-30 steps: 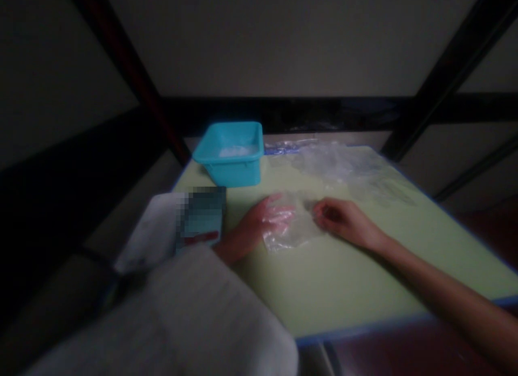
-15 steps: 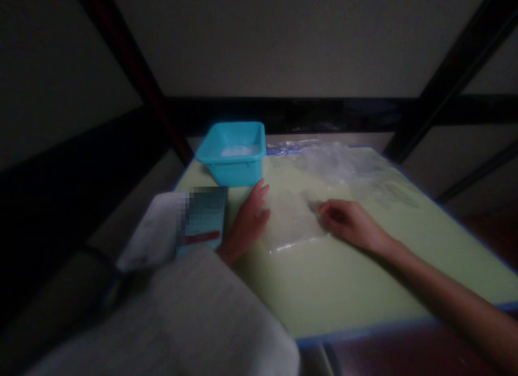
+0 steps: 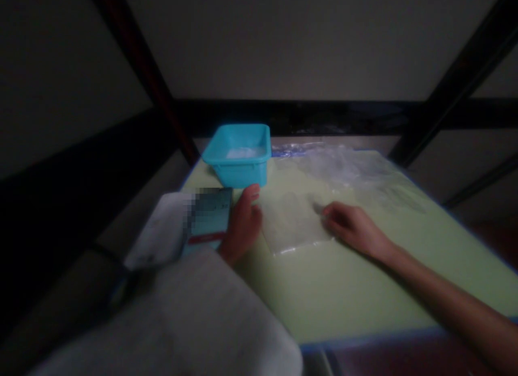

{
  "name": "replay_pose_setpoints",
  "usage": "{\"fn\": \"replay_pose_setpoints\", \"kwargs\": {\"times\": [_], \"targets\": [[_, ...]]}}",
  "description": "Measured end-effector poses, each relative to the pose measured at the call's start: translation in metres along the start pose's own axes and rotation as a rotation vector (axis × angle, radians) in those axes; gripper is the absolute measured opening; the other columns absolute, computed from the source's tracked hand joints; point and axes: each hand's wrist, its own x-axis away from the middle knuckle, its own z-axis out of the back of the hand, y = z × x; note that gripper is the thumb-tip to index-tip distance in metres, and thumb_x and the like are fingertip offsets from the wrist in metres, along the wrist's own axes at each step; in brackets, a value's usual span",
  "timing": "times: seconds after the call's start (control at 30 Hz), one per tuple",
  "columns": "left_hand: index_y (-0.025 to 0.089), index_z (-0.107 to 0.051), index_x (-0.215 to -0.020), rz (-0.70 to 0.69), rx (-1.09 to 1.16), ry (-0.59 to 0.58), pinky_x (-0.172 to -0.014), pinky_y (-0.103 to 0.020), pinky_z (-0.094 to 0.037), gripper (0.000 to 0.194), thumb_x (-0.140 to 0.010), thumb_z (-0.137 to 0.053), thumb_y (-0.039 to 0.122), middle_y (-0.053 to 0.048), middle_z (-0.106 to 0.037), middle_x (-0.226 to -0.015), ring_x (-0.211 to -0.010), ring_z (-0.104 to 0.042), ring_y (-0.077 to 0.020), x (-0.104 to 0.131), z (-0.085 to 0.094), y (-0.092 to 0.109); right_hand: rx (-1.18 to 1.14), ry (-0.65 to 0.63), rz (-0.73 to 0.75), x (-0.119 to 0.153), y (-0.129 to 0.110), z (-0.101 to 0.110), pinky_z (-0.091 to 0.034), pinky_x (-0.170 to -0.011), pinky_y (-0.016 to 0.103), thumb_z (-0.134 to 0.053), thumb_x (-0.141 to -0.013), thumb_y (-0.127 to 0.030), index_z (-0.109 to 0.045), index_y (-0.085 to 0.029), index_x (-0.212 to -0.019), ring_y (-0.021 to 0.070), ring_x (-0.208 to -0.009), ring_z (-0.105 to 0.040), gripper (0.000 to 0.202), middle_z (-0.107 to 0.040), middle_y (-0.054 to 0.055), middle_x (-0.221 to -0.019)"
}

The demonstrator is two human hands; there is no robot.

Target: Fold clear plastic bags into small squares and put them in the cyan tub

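Plastic (image 3: pixel 297 227) lies flat on the bench (image 3: pixel 356 295), smoother than a second ago: the left hand (image 3: pixel 243 222) has come off it and is half open, seemingly empty, near the tub (image 3: pixel 243 173). The right hand (image 3: pixel 352 227) stays curled at the other edge; blur hides whether it grips, leaving the left side free.

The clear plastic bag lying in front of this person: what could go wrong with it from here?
The clear plastic bag might slide or crease: the right hand is at its right edge, while the left hand appears off it.
It could get mixed up with the loose clear plastic farther back, which looks much alike.
The left hand might bump the turquoise tub just beyond it.
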Motion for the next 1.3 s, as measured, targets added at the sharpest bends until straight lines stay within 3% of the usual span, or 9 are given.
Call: {"fn": "replay_pose_setpoints", "kwargs": {"times": [0.17,0.4,0.73,1.0,1.3], "targets": [[0.021,-0.046,-0.119,0.006,-0.028,0.041,-0.096,-0.044,-0.043,0.048,-0.073,-0.048,0.008,-0.010,-0.050,-0.127,-0.116,-0.050,-0.0248,-0.002,0.001,-0.005,-0.012,0.011,0.003,0.000,0.001,-0.001,-0.035,-0.049,0.026,-0.049,-0.080,-0.025,-0.055,-0.018,-0.089,0.0151,-0.053,-0.052,0.013,-0.060,0.001,-0.063],[0.021,-0.045,-0.121,0.066,-0.089,0.074,-0.077,-0.034,-0.052,0.061,-0.063,-0.056,0.006,-0.009,-0.050,-0.124,-0.097,-0.057,-0.0203,-0.005,0.000,-0.003,-0.013,0.014,0.002,0.000,0.002,-0.003,-0.033,-0.048,0.026,-0.049,-0.080,-0.027,-0.054,-0.018,-0.092,0.0141,-0.051,-0.050,0.016,-0.058,0.000,-0.061],[0.021,-0.046,-0.112,0.102,0.117,0.056,-0.059,-0.022,-0.050,0.053,-0.063,-0.056,0.005,-0.009,-0.049,-0.128,-0.096,-0.063,-0.0189,-0.005,-0.003,0.012,0.007,0.017,0.022,0.000,0.000,-0.002,-0.034,-0.050,0.027,-0.048,-0.077,-0.021,-0.055,-0.017,-0.090,0.0149,-0.054,-0.050,0.016,-0.058,0.001,-0.063],[0.019,-0.046,-0.104,0.170,0.120,0.038,-0.073,-0.028,-0.052,0.043,-0.065,-0.058,0.006,-0.010,-0.052,-0.123,-0.100,-0.062,-0.0196,-0.007,-0.006,0.007,0.003,0.030,-0.009,0.001,-0.003,-0.001,-0.033,-0.047,0.025,-0.051,-0.078,-0.025,-0.054,-0.018,-0.091,0.0139,-0.052,-0.048,0.015,-0.055,-0.001,-0.061],[0.019,-0.050,-0.098,0.129,0.055,0.071,-0.066,-0.025,-0.053,0.042,-0.060,-0.058,0.003,-0.006,-0.058,-0.111,-0.091,-0.064,-0.0177,-0.010,-0.010,0.002,-0.117,0.141,-0.024,-0.023,0.004,-0.004,-0.038,-0.047,0.023,-0.056,-0.072,-0.024,-0.053,-0.018,-0.082,0.0131,-0.054,-0.051,0.012,-0.057,0.000,-0.065]]}}
